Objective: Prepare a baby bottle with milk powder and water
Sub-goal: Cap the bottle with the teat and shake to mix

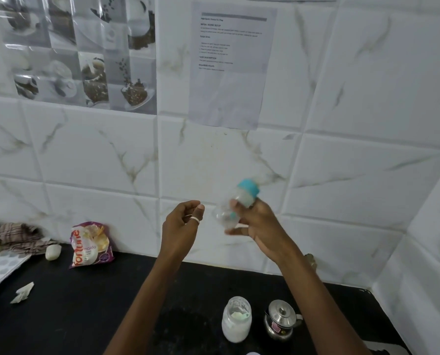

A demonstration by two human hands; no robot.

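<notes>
My right hand (258,222) grips a clear baby bottle (235,203) with a teal collar, held up in front of the tiled wall and tilted, its top pointing up and right. The bottle is blurred. My left hand (183,221) hovers just left of the bottle with fingers loosely curled and nothing in it; it wears a white ring. On the black counter below stands an open glass jar (237,320) of white powder with a scoop inside. Beside the jar, to its right, sits a small steel kettle (281,319) with its lid on.
A purple flour packet (91,244) leans against the wall at the left, with a white oval object (53,252), a checked cloth (19,235), a dotted tray (1,270) and a crumpled paper scrap (23,293) nearby. A printed sheet (231,62) hangs on the wall.
</notes>
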